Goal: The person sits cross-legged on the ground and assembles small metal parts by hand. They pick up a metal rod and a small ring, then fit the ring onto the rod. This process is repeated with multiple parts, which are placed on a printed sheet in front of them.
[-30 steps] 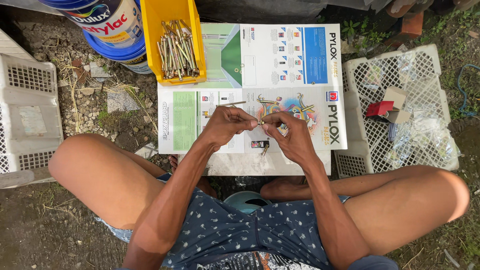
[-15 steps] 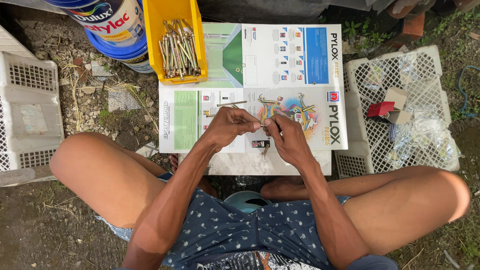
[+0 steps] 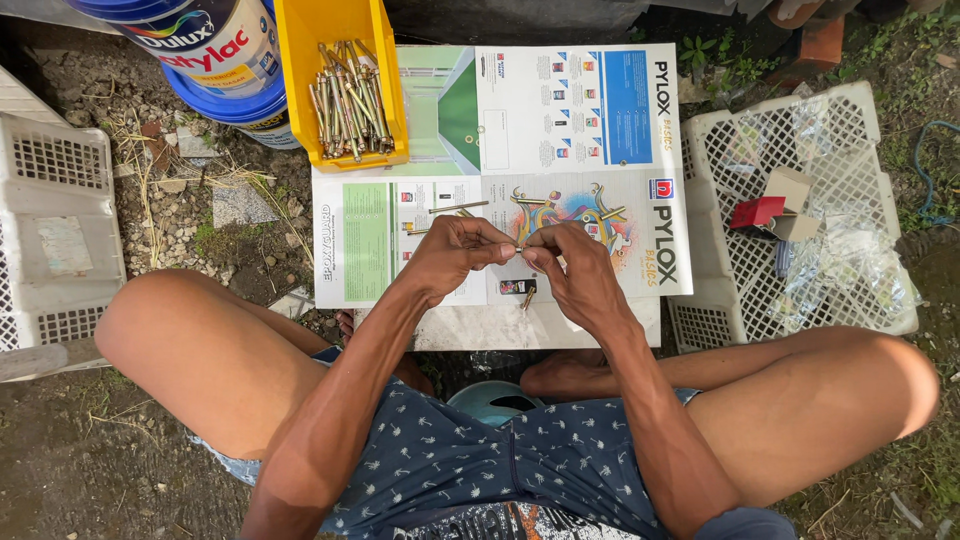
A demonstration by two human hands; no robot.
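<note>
My left hand [image 3: 455, 252] and my right hand [image 3: 570, 268] meet fingertip to fingertip over a printed paper sheet [image 3: 560, 120]. Between them they pinch a small metal bolt piece [image 3: 520, 249], each hand gripping one end. Several loose long bolts [image 3: 458, 208] lie on the sheet just beyond my hands, and another short piece [image 3: 527, 297] lies below my right hand. A yellow bin [image 3: 300, 60] full of long metal bolts [image 3: 345, 100] stands at the far left of the sheet.
A paint bucket [image 3: 215, 50] stands left of the yellow bin. White plastic crates flank me: one at left [image 3: 50, 230], one at right [image 3: 800, 210] holding a red box [image 3: 757, 212] and clear bags. My bare knees spread to both sides over dirt ground.
My hands have drifted slightly toward me and closer together, still working the small bolt piece between the fingertips. Nothing else has moved.
</note>
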